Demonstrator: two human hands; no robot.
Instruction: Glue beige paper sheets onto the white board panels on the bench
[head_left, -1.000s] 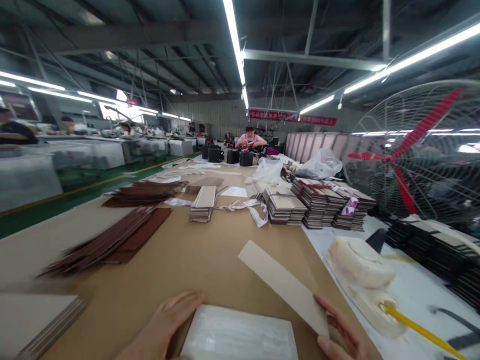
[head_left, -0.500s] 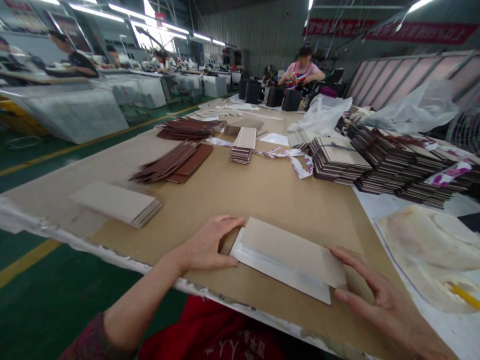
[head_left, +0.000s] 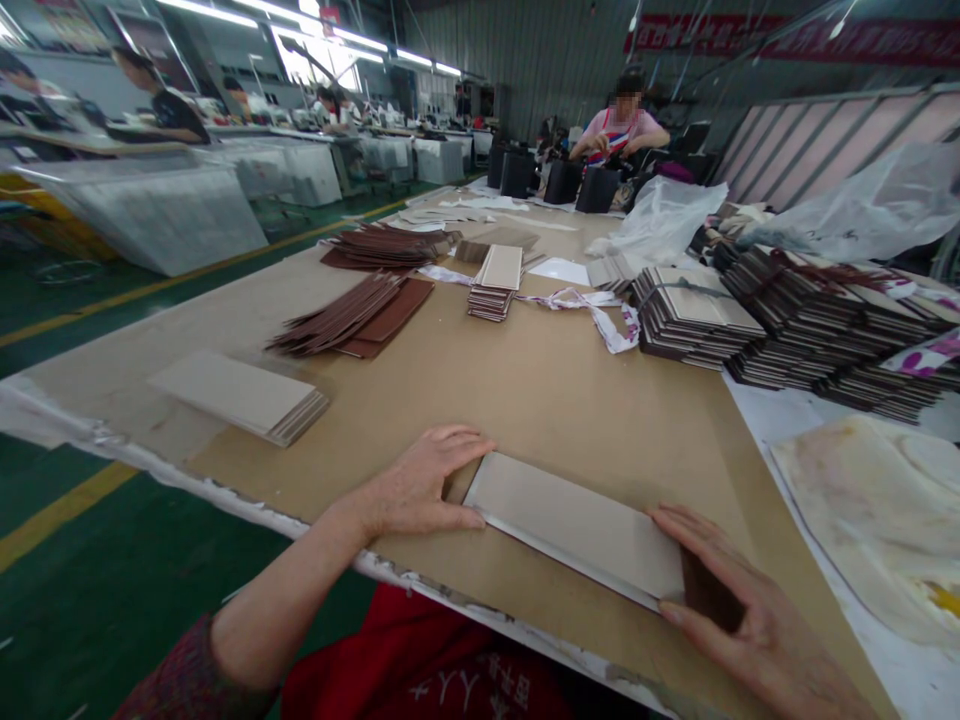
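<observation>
Two hands bracket the beige card strip (head_left: 577, 525) lying near on the counter (head_left: 525, 400): left hand (head_left: 420, 490) at its left end, right hand (head_left: 742, 610) at its right, fingers flat, unclenched; long axis left-right.

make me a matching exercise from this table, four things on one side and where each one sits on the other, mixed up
Things
1. grey card
2. brown sheets
3. grey board stack
4. clear plastic bag

Places
a. fanned out, left of the middle of the table
b. lying flat between the left hand and the right hand, at the near edge
c. crumpled, at the far right
d. neat low pile near the left edge

Pairs: 1-b, 2-a, 3-d, 4-c
</observation>
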